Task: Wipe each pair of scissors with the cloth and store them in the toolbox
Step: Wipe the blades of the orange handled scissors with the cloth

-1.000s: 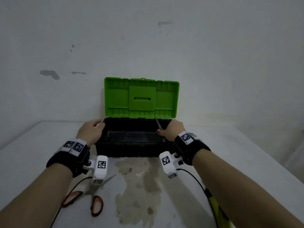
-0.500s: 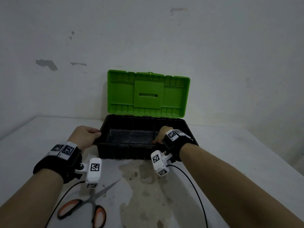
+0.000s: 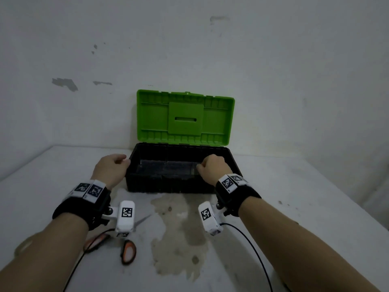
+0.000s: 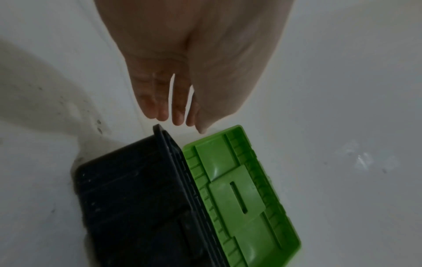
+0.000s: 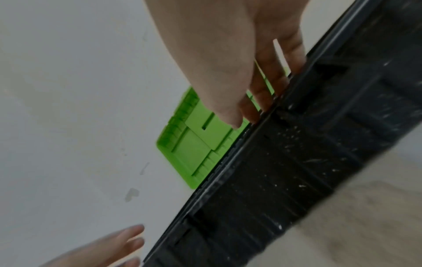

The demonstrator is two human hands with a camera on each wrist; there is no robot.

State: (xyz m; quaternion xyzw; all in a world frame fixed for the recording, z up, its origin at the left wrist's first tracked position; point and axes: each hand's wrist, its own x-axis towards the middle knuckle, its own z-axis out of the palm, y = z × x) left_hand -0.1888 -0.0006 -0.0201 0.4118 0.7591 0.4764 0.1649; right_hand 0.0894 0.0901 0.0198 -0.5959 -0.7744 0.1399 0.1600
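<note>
The black toolbox (image 3: 168,183) stands at the back of the table, its green lid (image 3: 185,116) upright and open. My left hand (image 3: 113,167) is at the box's left end, fingers relaxed, their tips just off the box's corner (image 4: 157,128) in the left wrist view. My right hand (image 3: 212,167) reaches over the front right rim. In the right wrist view its fingers (image 5: 258,94) dip behind the rim (image 5: 228,168), tips hidden, thumb free. A pair of orange-handled scissors (image 3: 126,249) lies on the table near my left wrist. The box's inside is too dark to read.
A brownish stain (image 3: 179,224) spreads over the white table in front of the box. The wall rises right behind the lid. Black cables (image 3: 252,247) trail from both wrist cameras across the table. No cloth shows in any view.
My right hand held a thin item above the box's right rim a second ago; it has since dropped into the box and the item no longer shows. The left hand stayed at the left end.
</note>
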